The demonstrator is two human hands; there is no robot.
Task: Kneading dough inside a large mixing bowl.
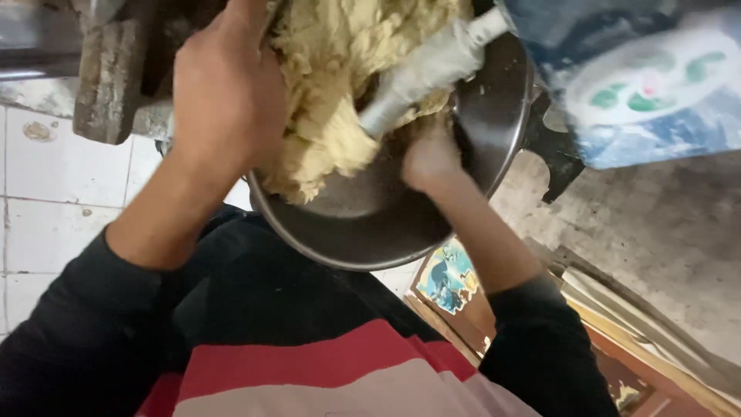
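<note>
Floor at left: white tiles (46,208), stained, with dark grout lines. Far left: rough grey block (108,81) standing at the tile edge. Far right: blue package (648,77) with a white panel and green marks, blurred. Right: bare grey concrete surface (656,239). Near right: stacked flat wooden boards (641,324); beside them a colourful printed picture (446,276), partly hidden.

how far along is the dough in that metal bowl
Done: the dough has come together into one pale, shaggy mass in the metal bowl, with no loose flour showing. In hand: the left hand presses on the dough's side, and the right hand is down inside the bowl beside the grey mixer shaft. Left: the surface looks rough and crumbly, so it probably needs more working, and all of it is in the bowl.
</note>
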